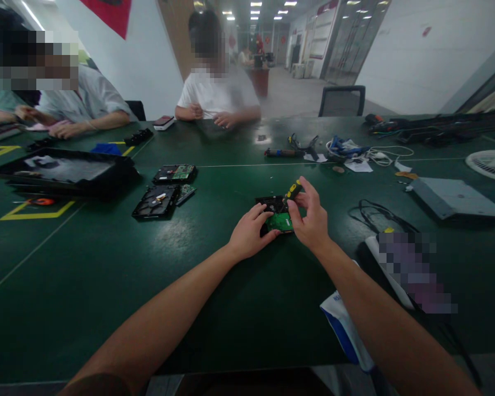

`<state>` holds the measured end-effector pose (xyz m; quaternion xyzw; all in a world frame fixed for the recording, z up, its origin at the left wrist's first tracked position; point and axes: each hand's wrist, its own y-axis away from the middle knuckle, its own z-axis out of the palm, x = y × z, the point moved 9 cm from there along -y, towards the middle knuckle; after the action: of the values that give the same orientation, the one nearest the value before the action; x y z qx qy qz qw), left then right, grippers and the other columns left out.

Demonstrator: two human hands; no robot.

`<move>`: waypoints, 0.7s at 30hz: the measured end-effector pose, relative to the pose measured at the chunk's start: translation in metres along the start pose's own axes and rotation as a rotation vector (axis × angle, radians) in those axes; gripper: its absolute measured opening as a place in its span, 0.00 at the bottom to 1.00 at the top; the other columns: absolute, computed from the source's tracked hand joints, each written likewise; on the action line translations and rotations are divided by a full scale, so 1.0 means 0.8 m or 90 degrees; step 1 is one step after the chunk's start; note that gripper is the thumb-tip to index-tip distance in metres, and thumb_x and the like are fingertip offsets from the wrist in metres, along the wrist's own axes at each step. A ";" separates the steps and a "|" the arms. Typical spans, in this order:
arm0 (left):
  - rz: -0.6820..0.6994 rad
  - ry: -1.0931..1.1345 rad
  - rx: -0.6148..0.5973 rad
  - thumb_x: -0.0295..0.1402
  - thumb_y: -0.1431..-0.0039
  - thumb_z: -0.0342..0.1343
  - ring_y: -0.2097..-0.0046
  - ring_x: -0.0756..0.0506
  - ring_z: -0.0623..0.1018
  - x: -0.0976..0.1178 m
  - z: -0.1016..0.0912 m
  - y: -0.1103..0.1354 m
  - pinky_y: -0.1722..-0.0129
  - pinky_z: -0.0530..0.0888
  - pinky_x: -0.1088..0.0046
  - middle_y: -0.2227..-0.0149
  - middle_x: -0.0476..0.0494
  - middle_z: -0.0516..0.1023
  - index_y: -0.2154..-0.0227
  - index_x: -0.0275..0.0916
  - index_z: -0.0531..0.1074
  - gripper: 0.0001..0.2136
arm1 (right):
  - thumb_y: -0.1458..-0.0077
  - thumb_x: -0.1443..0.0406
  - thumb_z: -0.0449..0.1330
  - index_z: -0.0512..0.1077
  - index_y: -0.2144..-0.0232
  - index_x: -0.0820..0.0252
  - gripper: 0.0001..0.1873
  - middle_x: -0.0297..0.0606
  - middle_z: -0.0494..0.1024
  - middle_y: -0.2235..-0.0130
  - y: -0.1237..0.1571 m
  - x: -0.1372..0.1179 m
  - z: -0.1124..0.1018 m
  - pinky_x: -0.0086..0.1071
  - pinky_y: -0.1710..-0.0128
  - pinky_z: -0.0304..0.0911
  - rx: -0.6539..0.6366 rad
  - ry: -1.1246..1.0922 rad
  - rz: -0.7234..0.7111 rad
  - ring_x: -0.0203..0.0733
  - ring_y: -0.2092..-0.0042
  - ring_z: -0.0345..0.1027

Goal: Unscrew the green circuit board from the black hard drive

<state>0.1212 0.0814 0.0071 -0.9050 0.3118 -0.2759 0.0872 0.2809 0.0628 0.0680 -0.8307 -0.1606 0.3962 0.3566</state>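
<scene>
A black hard drive with a green circuit board lies on the dark green table in front of me. My left hand rests on the drive's left side, fingers curled over its edge, holding it down. My right hand is closed round a yellow-and-black screwdriver, whose tip points down at the drive.
Two more opened hard drives lie to the left, beside a black tray. Tools and cables sit further back, a grey box and black cable to the right. Two people sit across the table.
</scene>
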 end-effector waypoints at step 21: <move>0.016 0.007 0.015 0.50 0.36 0.58 0.30 0.34 0.63 0.001 -0.001 0.001 0.32 0.66 0.48 0.32 0.35 0.66 0.41 0.40 0.70 0.26 | 0.31 0.51 0.53 0.65 0.38 0.40 0.21 0.38 0.79 0.50 -0.004 0.007 0.005 0.31 0.75 0.71 -0.013 -0.339 0.198 0.35 0.70 0.75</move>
<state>0.1204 0.0803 0.0080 -0.8985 0.3201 -0.2833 0.0994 0.2815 0.0700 0.0660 -0.7160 -0.1236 0.6479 0.2288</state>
